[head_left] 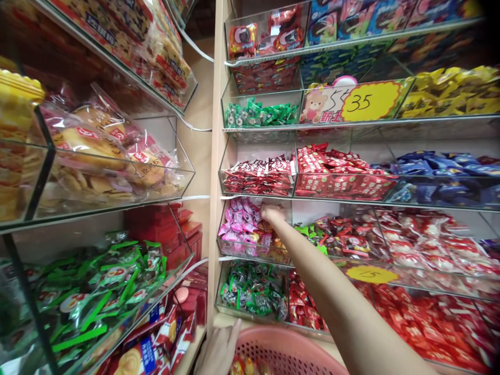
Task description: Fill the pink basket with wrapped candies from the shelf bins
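My right hand (273, 212) reaches into a clear bin on the right-hand shelving. Its fingers are curled in among wrapped candies; whatever lies inside them is hidden. Pink-wrapped candies (240, 221) fill the left side of that bin, and gold-brown ones (279, 249) sit below the hand. Low in the view, my left hand (219, 348) is at the left rim of a pink plastic basket (289, 346), thumb up and the other fingers partly hidden as it grips the edge. Several red and gold wrapped sweets (248, 366) lie inside the basket.
Clear-fronted bins of wrapped candies surround the reach: red packets (332, 169) above, green ones (253, 289) below. A wooden upright (216, 156) divides the shelving. Bagged breads (89, 140) and green packets (101, 284) stand left. A yellow price tag (363, 101) hangs above.
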Demonstrator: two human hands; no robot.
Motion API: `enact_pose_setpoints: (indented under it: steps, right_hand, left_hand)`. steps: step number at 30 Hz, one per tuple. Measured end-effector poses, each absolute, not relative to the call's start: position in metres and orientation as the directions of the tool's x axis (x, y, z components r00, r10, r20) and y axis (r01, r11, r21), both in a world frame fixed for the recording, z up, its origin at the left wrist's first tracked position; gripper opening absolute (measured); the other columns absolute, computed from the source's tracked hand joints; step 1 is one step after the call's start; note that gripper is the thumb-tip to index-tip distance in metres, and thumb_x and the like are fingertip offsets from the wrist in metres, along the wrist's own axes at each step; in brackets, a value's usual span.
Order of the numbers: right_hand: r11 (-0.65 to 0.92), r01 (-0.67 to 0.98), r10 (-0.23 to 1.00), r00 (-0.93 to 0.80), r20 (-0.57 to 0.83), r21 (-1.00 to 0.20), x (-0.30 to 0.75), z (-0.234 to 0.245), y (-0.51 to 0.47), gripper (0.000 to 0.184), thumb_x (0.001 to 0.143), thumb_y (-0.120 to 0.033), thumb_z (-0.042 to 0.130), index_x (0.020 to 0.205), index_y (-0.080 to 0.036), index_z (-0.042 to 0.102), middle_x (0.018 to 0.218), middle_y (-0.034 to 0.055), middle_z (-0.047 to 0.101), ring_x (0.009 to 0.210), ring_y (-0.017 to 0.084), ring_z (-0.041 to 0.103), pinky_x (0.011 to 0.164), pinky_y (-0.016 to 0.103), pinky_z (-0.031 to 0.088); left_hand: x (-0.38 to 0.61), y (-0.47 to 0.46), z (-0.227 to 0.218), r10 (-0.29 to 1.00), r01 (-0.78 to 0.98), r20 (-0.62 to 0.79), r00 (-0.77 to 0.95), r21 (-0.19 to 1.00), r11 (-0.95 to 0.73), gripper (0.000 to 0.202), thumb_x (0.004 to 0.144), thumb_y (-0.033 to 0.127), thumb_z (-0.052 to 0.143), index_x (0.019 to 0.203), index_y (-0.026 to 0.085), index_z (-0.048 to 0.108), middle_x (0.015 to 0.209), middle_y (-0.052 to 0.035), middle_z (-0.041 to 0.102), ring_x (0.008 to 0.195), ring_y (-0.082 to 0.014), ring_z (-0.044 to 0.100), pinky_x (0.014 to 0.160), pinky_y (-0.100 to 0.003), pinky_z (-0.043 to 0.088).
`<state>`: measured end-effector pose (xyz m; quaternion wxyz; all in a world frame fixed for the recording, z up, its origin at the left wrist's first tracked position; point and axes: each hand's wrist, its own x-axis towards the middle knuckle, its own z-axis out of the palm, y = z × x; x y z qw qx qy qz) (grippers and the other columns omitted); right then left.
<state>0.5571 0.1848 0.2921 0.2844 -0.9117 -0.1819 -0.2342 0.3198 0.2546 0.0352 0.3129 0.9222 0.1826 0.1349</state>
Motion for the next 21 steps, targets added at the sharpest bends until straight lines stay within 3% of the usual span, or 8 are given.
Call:
enact_pose_setpoints:
  steps: [3, 6, 11, 14, 17, 21]
  right_hand:
    - [-0.774, 0.388, 0.131, 0.871, 0.474, -0.500, 0.549, 0.294, 0.180, 0.052, 0.089, -0.043, 0.036, 0.110, -0.005, 0.064, 0.116, 0.0281, 0.057, 0.112, 0.036, 0.052, 0.088, 0.048, 0.040]
    - [-0.740, 0.430, 0.147, 0.854, 0.499, -0.517, 0.535, 0.296, 0.173, 0.056, 0.091, -0.042, 0.030, 0.119, -0.002, 0.057, 0.124, 0.0266, 0.052, 0.116, 0.036, 0.049, 0.091, 0.045, 0.039]
    - [-0.637, 0.637, 0.275, 0.714, 0.644, -0.434, 0.496, 0.284, 0.149, 0.053, 0.091, -0.040, 0.034, 0.133, -0.010, 0.043, 0.137, 0.0166, 0.045, 0.125, 0.028, 0.041, 0.102, 0.038, 0.032]
    - [-0.400, 0.808, 0.371, 0.574, 0.730, -0.431, 0.461, 0.269, 0.120, 0.051, 0.091, -0.039, 0.036, 0.134, -0.013, 0.043, 0.143, 0.0117, 0.039, 0.132, 0.022, 0.033, 0.109, 0.037, 0.026]
    - [-0.093, 0.768, 0.444, 0.601, 0.664, -0.633, 0.426, 0.248, 0.081, 0.046, 0.090, -0.046, 0.037, 0.129, -0.026, 0.051, 0.139, 0.0029, 0.046, 0.129, 0.020, 0.039, 0.108, 0.040, 0.029]
    - [0.149, 0.390, 0.570, 0.717, 0.401, -0.909, 0.390, 0.205, 0.022, 0.046, 0.087, -0.055, 0.042, 0.121, -0.028, 0.059, 0.129, 0.0065, 0.056, 0.115, 0.023, 0.053, 0.098, 0.042, 0.043]
  left_hand:
    - [0.320, 0.255, 0.034, 0.405, 0.224, 0.149, 0.902, 0.641, -0.735, 0.069, 0.090, 0.058, 0.010, 0.077, 0.020, 0.067, 0.085, -0.0088, 0.071, 0.086, -0.0227, 0.064, 0.073, -0.030, 0.040]
    - [0.320, 0.256, 0.033, 0.396, 0.217, 0.160, 0.904, 0.627, -0.748, 0.068, 0.090, 0.057, 0.011, 0.077, 0.020, 0.066, 0.085, -0.0088, 0.070, 0.087, -0.0232, 0.063, 0.074, -0.030, 0.039]
    - [0.320, 0.254, 0.036, 0.393, 0.216, 0.155, 0.907, 0.630, -0.746, 0.066, 0.091, 0.057, 0.013, 0.072, 0.020, 0.064, 0.078, -0.0077, 0.069, 0.082, -0.0233, 0.063, 0.070, -0.030, 0.038]
    - [0.318, 0.250, 0.042, 0.393, 0.215, 0.161, 0.905, 0.624, -0.751, 0.066, 0.090, 0.058, 0.013, 0.068, 0.020, 0.062, 0.073, -0.0071, 0.067, 0.077, -0.0227, 0.063, 0.068, -0.029, 0.038]
    - [0.317, 0.248, 0.047, 0.375, 0.209, 0.162, 0.913, 0.605, -0.768, 0.066, 0.090, 0.057, 0.012, 0.068, 0.020, 0.062, 0.071, -0.0074, 0.067, 0.076, -0.0229, 0.064, 0.066, -0.029, 0.038]
    - [0.316, 0.248, 0.051, 0.365, 0.221, 0.136, 0.921, 0.589, -0.777, 0.067, 0.090, 0.058, 0.012, 0.071, 0.019, 0.064, 0.074, -0.0092, 0.068, 0.079, -0.0251, 0.064, 0.067, -0.030, 0.039]
